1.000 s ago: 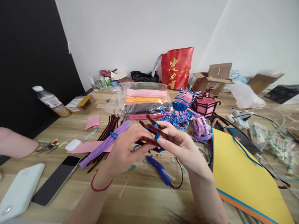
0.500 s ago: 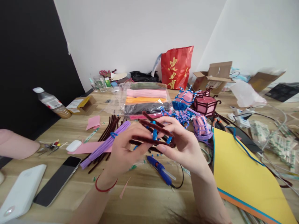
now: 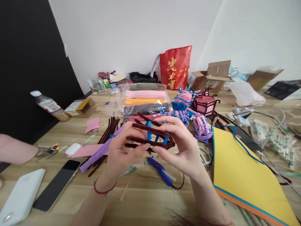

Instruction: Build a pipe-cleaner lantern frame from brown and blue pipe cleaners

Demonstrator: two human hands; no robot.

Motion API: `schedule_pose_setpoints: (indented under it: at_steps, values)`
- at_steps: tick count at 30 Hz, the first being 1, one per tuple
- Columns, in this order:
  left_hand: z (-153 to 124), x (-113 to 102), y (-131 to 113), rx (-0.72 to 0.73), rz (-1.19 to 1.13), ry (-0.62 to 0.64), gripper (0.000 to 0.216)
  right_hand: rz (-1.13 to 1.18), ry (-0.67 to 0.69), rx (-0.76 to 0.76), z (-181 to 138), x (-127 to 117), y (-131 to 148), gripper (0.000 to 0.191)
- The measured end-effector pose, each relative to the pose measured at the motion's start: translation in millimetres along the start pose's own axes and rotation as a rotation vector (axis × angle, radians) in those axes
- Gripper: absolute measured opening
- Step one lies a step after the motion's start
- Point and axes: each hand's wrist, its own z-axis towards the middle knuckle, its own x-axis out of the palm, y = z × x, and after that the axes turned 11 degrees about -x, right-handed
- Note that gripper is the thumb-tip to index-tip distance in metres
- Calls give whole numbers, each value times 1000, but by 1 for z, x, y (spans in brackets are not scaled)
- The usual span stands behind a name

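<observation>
- Your left hand (image 3: 119,150) and right hand (image 3: 182,147) grip one small frame (image 3: 150,135) of dark red fuzzy sticks tied with blue bands. It sits in the air between them, above the wooden table (image 3: 145,197), fingers closed on its two ends.
- Biggest risk, as I judge it: squeeze the ends inward and the sticks will likely bow and the frame go crooked. They are soft wire and look easy to bend.
- Next: the blue bands may slide along the sticks if you twist the frame, so the spacing could go uneven.
- Smaller: the blue glue gun (image 3: 160,168) lies right under your hands with its black cord looping close to your right wrist. A dropped wrist could snag it or touch the tip. I cannot tell whether it is hot.
- Smallest: the purple stick bundle (image 3: 101,150) and loose dark sticks lie just beside your left hand; a sweep could scatter them towards the phone (image 3: 56,185).
- Against the earliest frame: the frame then stood tilted, sticks fanning up and away from you; now it lies nearly level.
- Your hands have risen slightly and sit closer to the yarn packs (image 3: 145,102).
- Your red wrist cord has slid a little.
</observation>
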Motion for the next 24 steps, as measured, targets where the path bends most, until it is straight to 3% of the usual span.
schedule_pose_setpoints:
  at_steps: [5, 24]
  values:
    - [0, 1, 7, -114, -105, 6, 28, -12, 18, -43, 2, -4, -1, 40]
    - [-3, 0, 6, -125, -286, 172, 21, -4, 61, -75, 1, -12, -3, 40]
